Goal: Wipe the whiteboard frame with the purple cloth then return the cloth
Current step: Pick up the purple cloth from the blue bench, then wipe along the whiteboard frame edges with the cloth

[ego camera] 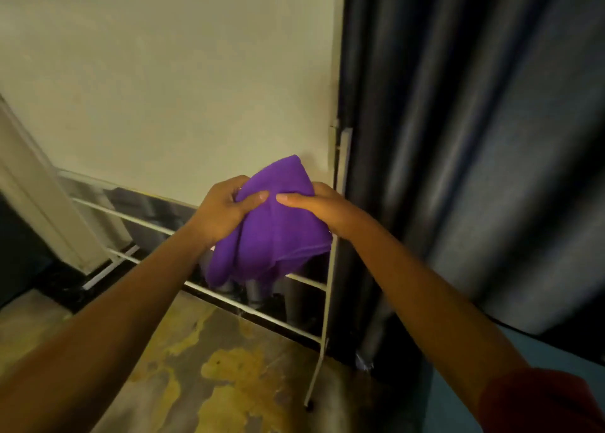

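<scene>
A bunched purple cloth [275,226] hangs in front of the lower right corner of the whiteboard [163,88]. My left hand [226,210] grips its left side with the thumb pressed into the fabric. On the right, my right hand [314,203] pinches the upper edge of the cloth. The whiteboard frame [337,72] runs as a pale strip down the right edge of the board. The bottom edge of the board behind the cloth is hidden.
A white metal stand [322,328] with horizontal bars holds the board up. Dark grey curtains [474,138] hang right beside the frame. A white door or panel [39,197] leans at the left. The floor [229,367] below is worn, with yellow patches.
</scene>
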